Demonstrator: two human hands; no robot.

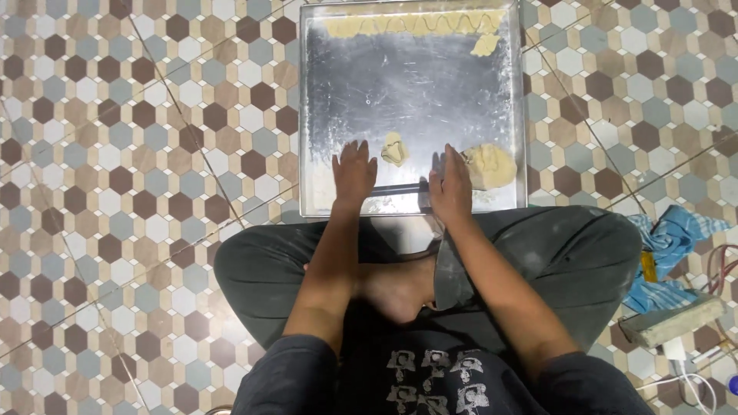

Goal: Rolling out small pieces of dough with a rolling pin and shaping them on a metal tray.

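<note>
Both hands lay palm-down on a thin dark rod (400,189) at the tray's (311,115) near edge: left hand (354,173) and right hand (450,183), fingers straight and close together, pressing rather than gripping. I judged the rod stiff and light, best worked from its two ends. Dough lump (490,165) beside the right hand looked pale, soft, easily dented. A small cut piece (394,148) sat between the hands. Tray rested on the tiled floor (154,154).
</note>
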